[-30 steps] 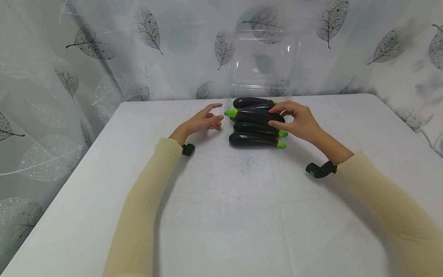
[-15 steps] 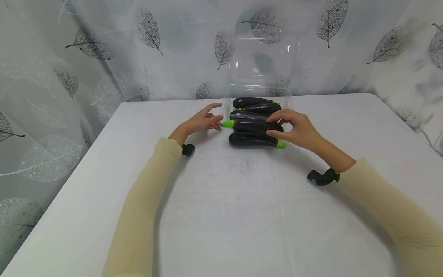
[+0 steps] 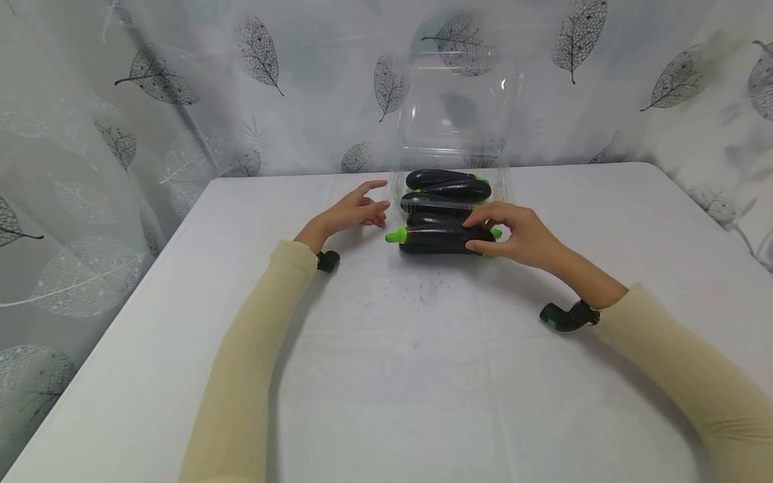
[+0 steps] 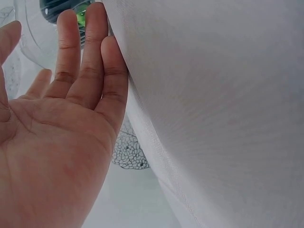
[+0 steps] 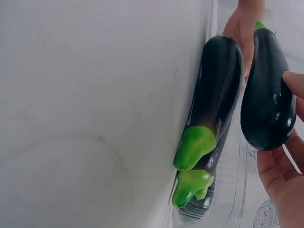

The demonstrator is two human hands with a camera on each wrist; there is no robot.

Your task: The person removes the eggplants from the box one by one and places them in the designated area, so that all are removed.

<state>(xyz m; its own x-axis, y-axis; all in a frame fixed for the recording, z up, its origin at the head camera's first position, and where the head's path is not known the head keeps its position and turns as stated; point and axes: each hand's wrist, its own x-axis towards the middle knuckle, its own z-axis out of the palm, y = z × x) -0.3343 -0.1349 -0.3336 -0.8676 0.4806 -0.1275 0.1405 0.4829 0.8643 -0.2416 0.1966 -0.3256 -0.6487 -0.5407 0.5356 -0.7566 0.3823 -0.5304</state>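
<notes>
My right hand (image 3: 510,231) pinches the blunt end of a dark purple eggplant (image 3: 431,235) between thumb and fingers. Its green cap points left. In the right wrist view this held eggplant (image 5: 267,97) is apart from the eggplants below it. In the head view it covers most of a front eggplant (image 3: 423,249), with another eggplant (image 3: 423,219) just behind. Farther back, several eggplants (image 3: 455,190) lie in a clear plastic box (image 3: 501,178). Beside the box's left side, my left hand (image 3: 355,206) holds nothing, its fingers loosely spread; whether it touches the box is unclear.
The transparent lid (image 3: 459,107) of the box stands raised at the back, against a curtain (image 3: 326,80) printed with leaves. A white cloth (image 3: 386,376) covers the table. Small dark cameras (image 3: 568,316) are strapped to both wrists.
My right hand has brought the held eggplant toward me, from over the box's near edge to above the front eggplants. More eggplants in the box now show. The left hand has stayed still.
</notes>
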